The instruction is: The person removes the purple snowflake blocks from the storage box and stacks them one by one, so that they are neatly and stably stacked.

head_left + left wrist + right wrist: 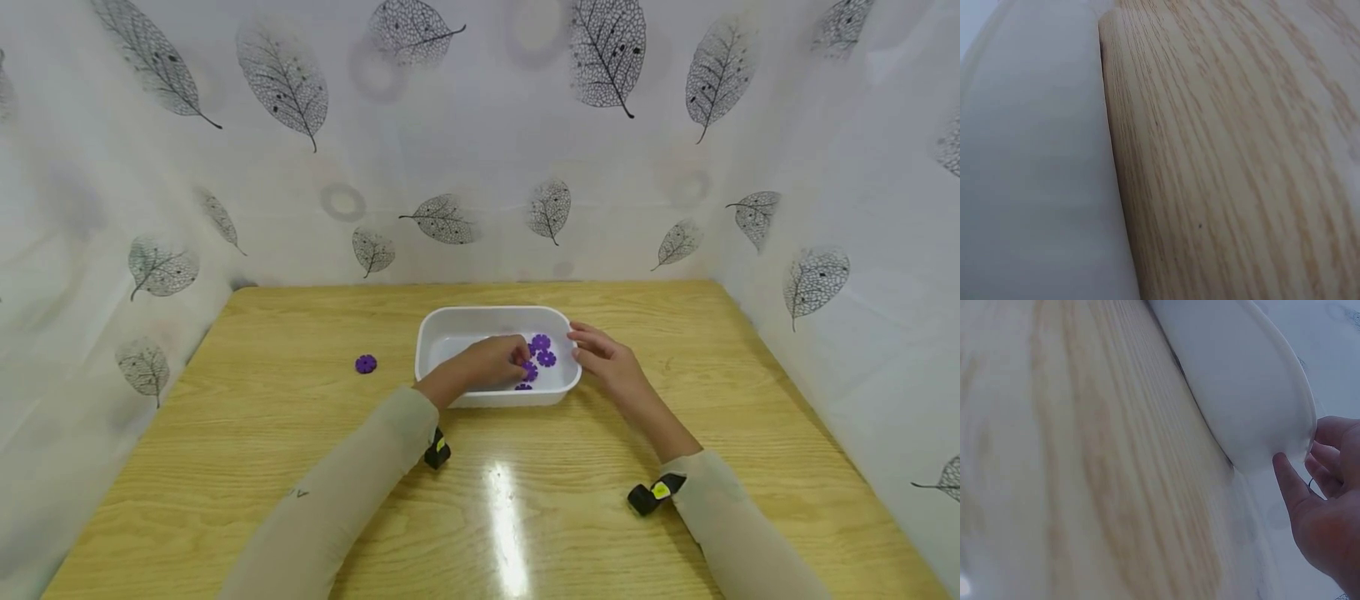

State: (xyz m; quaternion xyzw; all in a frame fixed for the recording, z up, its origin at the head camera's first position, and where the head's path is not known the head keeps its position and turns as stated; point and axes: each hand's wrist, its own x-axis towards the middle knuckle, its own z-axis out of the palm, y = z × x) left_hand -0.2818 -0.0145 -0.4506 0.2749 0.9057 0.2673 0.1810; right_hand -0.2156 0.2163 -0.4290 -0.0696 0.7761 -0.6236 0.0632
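A white plastic bin (495, 398) stands on the table, its near wall also seen in the left wrist view (1041, 162). My left hand (487, 360) reaches over the near rim into it. The fingers are curled, and thumb and fingertips pinch at a purple flower-shaped disc (530, 372), partly hidden by them. Several more such discs (547, 358) lie at the bin's right end. My right hand (611, 367) touches the bin's right end from outside, fingertips at the rim and thumb against the wall, as the right wrist view shows.
Left of the bin, a single purple flower-shaped disc (366, 363) lies on the wooden table (300, 442). White sheeting (480, 150) printed with leaves encloses the table at the back and both sides.
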